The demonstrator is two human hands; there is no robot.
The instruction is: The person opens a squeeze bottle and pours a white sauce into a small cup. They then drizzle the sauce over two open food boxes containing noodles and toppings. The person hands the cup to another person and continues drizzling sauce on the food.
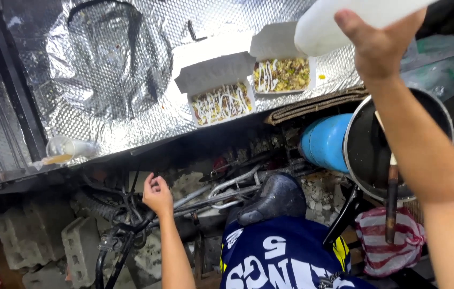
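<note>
My right hand (379,45) is raised at the upper right, gripping a white squeeze bottle (344,18) tilted above two open white food boxes. The right box (282,74) and the left box (220,101) both hold chopped food streaked with white sauce. They sit on a foil-covered counter (131,80). My left hand (157,195) hangs low under the counter edge, fingers loosely curled, holding nothing, close to black cables and a bicycle frame.
A black pan (368,150) with a wooden-handled utensil (391,203) sits at right beside a blue gas cylinder (323,142). A tipped plastic cup (66,149) lies at the counter's left edge. Concrete blocks (40,235), a bicycle saddle (278,198) and a striped cloth (385,243) lie below.
</note>
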